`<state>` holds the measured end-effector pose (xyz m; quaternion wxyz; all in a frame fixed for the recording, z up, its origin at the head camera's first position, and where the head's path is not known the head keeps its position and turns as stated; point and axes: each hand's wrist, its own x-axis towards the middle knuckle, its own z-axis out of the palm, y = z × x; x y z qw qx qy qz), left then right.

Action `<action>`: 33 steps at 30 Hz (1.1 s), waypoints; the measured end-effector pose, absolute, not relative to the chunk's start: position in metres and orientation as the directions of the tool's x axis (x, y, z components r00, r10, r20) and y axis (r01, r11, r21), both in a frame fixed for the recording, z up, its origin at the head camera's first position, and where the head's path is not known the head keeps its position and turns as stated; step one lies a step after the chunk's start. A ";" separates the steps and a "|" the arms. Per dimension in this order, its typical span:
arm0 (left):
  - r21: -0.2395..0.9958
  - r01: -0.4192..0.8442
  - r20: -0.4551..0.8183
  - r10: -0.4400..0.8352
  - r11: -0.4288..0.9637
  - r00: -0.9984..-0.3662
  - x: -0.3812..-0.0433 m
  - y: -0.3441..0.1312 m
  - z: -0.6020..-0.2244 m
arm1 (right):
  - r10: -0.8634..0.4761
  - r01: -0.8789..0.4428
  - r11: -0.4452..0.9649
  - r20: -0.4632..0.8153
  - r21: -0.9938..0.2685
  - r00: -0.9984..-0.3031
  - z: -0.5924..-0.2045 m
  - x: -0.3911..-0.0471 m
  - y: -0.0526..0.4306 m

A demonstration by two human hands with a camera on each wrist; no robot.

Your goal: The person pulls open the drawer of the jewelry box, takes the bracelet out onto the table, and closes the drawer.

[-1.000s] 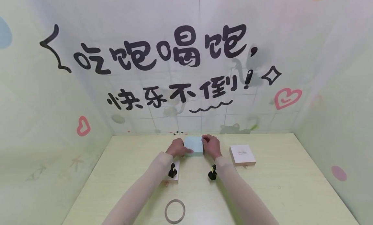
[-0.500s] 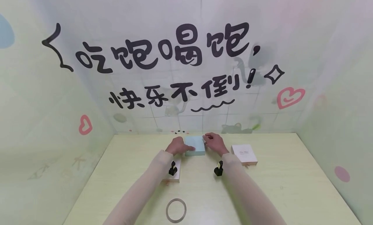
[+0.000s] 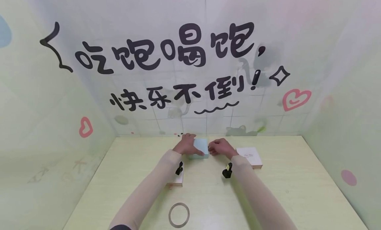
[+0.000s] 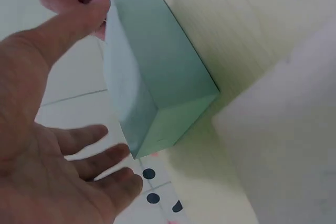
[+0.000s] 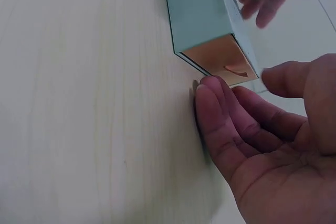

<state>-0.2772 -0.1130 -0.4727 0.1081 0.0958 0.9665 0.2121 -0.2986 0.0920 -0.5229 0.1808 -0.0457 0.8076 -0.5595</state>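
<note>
A pale blue-green box (image 3: 201, 144) lies on the table near the back wall, between the two hands. My left hand (image 3: 189, 146) is at its left side, fingers spread apart. In the left wrist view the thumb (image 4: 79, 27) reaches along the upper edge of the box, while the other fingers stay loose beside its far end. My right hand (image 3: 221, 147) is at the box's right end with fingers bent and thumb apart, holding nothing visible. In the right wrist view, that end shows a copper-coloured face (image 5: 212, 59) with a small ribbon tab (image 5: 236, 72), close to the fingertips.
A white box (image 3: 251, 156) with small lettering stands to the right. Another white box (image 3: 178, 181) is partly hidden under the left forearm. A greyish ring (image 3: 179, 226) lies at the front. Walls rise at the back and both sides.
My left hand has shifted right and spread its fingers by the box. The right hand has lowered and drawn slightly right from the box's far right corner. The box stays in place.
</note>
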 end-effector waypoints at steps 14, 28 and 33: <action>0.261 0.298 -0.218 0.357 0.918 -0.908 -0.293 -0.105 -0.482 | -0.215 0.077 0.479 -0.202 -0.875 -0.955 -0.527 -0.295 0.079; 0.241 0.302 -0.167 0.346 0.922 -0.923 -0.294 -0.105 -0.481 | -0.128 -0.021 0.641 -0.080 -0.767 -0.989 -0.522 -0.289 0.070; 0.227 0.304 -0.167 0.345 0.925 -0.924 -0.293 -0.105 -0.480 | -0.140 -0.042 0.645 -0.065 -0.763 -0.988 -0.521 -0.286 0.069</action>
